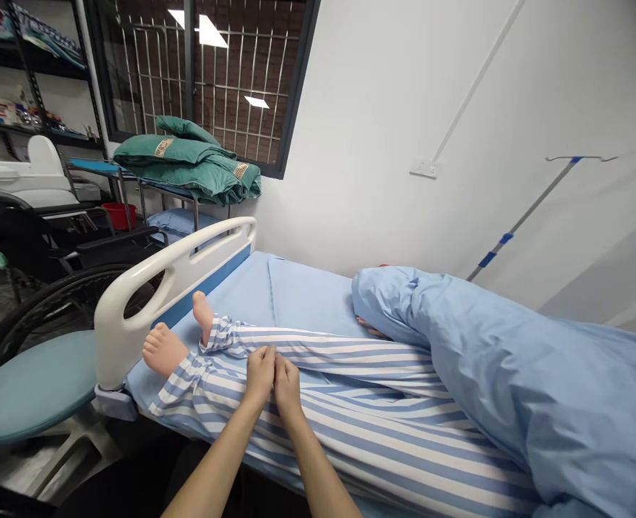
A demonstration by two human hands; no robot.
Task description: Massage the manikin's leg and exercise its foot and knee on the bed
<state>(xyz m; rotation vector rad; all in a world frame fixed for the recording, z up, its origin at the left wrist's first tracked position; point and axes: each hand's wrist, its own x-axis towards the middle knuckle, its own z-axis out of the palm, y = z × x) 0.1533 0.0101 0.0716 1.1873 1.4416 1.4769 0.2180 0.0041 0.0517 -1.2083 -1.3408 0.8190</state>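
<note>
My left hand (260,372) and my right hand (287,383) are side by side over a manikin's legs, fingers curled in and thumbs nearly touching. Whatever they might hold is hidden inside the fingers. Just beyond and below them are the blue-and-white striped trousers (318,350); I cannot tell whether my hands touch the cloth. The manikin's two bare feet, one near (163,350) and one far (203,316), point up at the left end of the bed. A light blue quilt (474,345) lies bunched over the manikin at the right.
A white footboard (134,288) closes the bed's left end. Beside it stand a round teal stool (37,385) and a wheelchair (59,288). Green folded bedding (199,162) rests on a stand behind. An IV pole (528,216) leans across the right background.
</note>
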